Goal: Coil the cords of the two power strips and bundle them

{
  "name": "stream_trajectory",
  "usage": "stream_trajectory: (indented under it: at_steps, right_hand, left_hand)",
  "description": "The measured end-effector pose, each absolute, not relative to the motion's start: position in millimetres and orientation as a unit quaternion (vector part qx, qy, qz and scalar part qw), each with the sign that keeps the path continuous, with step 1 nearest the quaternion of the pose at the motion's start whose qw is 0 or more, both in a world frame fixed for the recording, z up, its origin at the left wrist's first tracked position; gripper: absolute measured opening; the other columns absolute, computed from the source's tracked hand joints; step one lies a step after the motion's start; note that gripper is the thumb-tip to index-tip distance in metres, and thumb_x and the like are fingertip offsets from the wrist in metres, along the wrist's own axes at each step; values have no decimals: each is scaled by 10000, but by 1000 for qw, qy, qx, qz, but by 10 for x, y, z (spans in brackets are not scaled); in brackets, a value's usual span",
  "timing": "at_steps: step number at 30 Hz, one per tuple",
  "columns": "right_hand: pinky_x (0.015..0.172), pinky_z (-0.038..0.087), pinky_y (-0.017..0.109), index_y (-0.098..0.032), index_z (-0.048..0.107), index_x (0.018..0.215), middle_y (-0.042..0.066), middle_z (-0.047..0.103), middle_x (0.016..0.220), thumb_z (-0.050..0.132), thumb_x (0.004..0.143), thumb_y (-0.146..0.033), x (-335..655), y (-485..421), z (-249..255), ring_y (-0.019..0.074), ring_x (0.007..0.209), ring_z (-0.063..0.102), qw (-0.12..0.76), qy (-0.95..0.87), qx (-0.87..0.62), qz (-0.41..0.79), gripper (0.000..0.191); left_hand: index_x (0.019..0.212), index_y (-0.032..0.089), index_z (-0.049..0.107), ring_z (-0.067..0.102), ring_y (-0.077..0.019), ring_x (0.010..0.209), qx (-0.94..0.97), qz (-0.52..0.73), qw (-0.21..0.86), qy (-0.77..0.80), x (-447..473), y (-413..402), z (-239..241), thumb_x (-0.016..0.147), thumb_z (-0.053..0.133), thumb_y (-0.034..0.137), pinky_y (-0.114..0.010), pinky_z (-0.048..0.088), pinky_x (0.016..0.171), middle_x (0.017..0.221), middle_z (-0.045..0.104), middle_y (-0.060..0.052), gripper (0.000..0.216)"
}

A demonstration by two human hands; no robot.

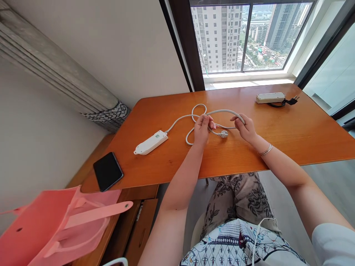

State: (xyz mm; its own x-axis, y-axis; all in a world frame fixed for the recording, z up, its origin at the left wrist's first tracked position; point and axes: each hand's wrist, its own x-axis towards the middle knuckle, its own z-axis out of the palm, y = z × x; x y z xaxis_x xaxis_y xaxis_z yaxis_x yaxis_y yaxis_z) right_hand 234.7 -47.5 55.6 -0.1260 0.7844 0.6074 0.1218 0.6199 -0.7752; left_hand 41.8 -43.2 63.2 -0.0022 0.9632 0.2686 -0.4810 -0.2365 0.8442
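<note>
A white power strip (151, 142) lies on the orange wooden table (291, 136), and its grey-white cord (180, 119) loops away to the right. My left hand (202, 129) is closed around the cord near a small loop (199, 109). My right hand (245, 127) grips the cord further along, where it arcs over between both hands. The cord's white plug (224, 134) rests on the table between my hands.
A second white power strip (270, 97) with a black cord and plug (291, 100) lies at the far right by the window. A black phone (107, 171) sits at the table's left edge. A pink bag (55, 225) stands lower left, above wooden drawers (140, 229).
</note>
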Motion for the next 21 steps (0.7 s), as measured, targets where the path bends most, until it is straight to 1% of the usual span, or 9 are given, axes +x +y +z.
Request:
stream_trajectory:
  at_steps: [3,6,8,10,12,15,18,19,21]
  right_hand:
    - [451,309,237,-236,589,857,-92,308,533,541,908,-755,2319,-412,591,86,443,292,672,-579,-312,340,524]
    - [461,343,226,-265,551,876,-86,244,588,532,904,-752,2375,-339,661,90,458,262,733,-482,-343,337,488]
    - [474,365,222,-276,551,896,-74,241,619,548,912,-708,2440,-287,682,97,477,292,742,-448,-372,333,432]
    - [484,380,219,-283,556,934,-70,284,638,594,901,-646,2508,-225,659,99,503,347,734,-436,-393,342,367]
    - [508,412,223,-289,546,1003,-72,380,668,652,870,-574,2562,-160,595,98,533,417,714,-440,-411,357,333]
    - [636,513,264,-270,532,1075,-64,564,753,722,811,-464,2587,-86,451,111,633,567,637,-505,-440,381,378]
    - [827,557,347,-224,555,1030,-31,649,771,738,793,-438,2519,-76,310,157,782,674,522,-594,-443,422,368]
    - [859,557,366,-221,550,1032,-33,646,761,730,803,-453,2481,-88,276,166,804,686,503,-607,-437,433,373]
    - [856,564,374,-236,512,1104,-57,607,741,691,845,-498,2401,-128,238,162,774,681,519,-606,-424,429,410]
  left_hand:
    - [790,189,608,648,-124,620,526,550,579,291,468,-438,555,743,834,600,-281,567,690,589,591,40,471]
    - [814,174,640,684,-150,749,611,449,578,302,541,-434,456,721,824,642,-296,557,746,733,695,-17,511]
    - [777,176,626,685,-157,777,629,424,581,296,570,-439,427,754,756,706,-302,552,757,775,701,-35,546]
    - [750,192,581,676,-161,731,607,432,602,287,564,-456,453,810,674,741,-320,562,748,685,630,-9,559]
    - [750,215,533,638,-154,649,563,461,625,281,512,-478,527,878,585,738,-341,582,735,585,495,35,541]
    - [754,233,503,526,-122,558,512,530,617,277,351,-485,670,958,481,699,-327,601,709,571,355,52,509]
    - [769,247,548,449,-103,544,473,611,570,279,126,-430,766,995,438,667,-263,595,683,602,334,41,489]
    - [785,256,577,455,-101,558,459,637,551,283,51,-402,778,999,433,665,-248,595,691,611,354,37,484]
    - [828,275,633,512,-100,610,443,674,514,292,-73,-340,771,996,435,673,-237,598,721,640,430,24,475]
